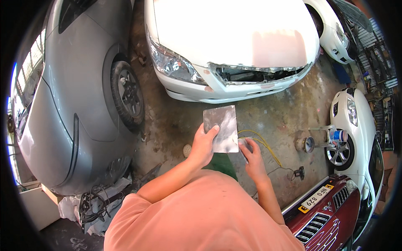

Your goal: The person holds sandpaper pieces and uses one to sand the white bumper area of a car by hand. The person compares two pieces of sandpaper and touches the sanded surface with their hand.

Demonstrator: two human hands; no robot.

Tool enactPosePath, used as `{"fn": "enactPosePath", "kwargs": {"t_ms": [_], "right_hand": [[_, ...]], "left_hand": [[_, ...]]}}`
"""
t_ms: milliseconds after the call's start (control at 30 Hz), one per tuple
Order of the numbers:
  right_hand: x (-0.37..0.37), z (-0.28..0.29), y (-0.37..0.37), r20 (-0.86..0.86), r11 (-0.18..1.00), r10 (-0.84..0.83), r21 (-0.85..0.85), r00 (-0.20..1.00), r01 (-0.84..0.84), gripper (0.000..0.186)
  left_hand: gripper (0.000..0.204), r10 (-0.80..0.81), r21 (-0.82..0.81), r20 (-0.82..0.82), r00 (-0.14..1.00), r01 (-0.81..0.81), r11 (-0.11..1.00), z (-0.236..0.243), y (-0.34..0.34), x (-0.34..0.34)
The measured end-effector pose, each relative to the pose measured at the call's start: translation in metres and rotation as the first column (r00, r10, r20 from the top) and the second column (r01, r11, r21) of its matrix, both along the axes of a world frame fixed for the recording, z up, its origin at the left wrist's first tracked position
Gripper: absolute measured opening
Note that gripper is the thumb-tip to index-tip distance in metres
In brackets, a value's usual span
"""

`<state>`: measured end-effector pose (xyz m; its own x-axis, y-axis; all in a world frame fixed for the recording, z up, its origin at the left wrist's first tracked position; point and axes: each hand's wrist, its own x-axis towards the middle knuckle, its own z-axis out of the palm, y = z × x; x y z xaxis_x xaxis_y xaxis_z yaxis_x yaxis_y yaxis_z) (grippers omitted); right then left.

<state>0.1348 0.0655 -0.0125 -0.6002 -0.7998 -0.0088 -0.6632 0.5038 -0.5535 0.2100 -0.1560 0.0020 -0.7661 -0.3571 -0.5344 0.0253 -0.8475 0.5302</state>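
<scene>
My left hand (203, 144) grips a flat rectangular metal plate (225, 133) by its left edge, thumb on top. The plate is smeared grey, with shiny bare patches, and is held in front of my chest. Close to the plate's lower right corner, my right hand (253, 161) is closed on a thin grey flat piece (242, 153), whose exact kind is hard to make out. Ahead stands a white car (188, 88) with a pinkish patch (278, 48) on its hood and an opening (259, 75) where its grille would sit.
A silver car (83, 92) stands on the left, a dark red vehicle (331, 213) at lower right, and another white car (354, 113) at right. A yellow hose (270, 148), a can (307, 144) and a small black tool (299, 172) are on the floor. Bundled cable (94, 205) lies at lower left.
</scene>
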Motion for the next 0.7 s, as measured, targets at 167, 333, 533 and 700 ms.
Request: {"fn": "enactPosePath", "kwargs": {"t_ms": [167,333,533,700], "right_hand": [[-0.008,-0.006,-0.026,0.965,0.429,0.020,-0.244,0.261,0.870,0.063],[0.000,0.022,-0.050,0.949,0.388,0.225,-0.296,0.222,0.873,0.063],[0.022,0.027,-0.023,0.676,0.710,-0.031,-0.503,0.736,0.493,0.068],[0.028,0.054,-0.078,0.125,0.862,0.152,-0.502,0.980,-0.070,0.062]], "left_hand": [[0.037,-0.176,0.063,-0.055,0.983,0.180,0.982,0.017,-0.013,0.013],[0.035,-0.022,-0.056,-0.039,0.999,0.020,0.998,-0.019,-0.013,0.010],[0.032,0.030,-0.104,0.048,0.998,-0.024,0.994,-0.025,-0.053,0.030],[0.030,0.051,0.016,0.056,0.997,-0.052,0.999,-0.019,-0.022,0.015]]}}
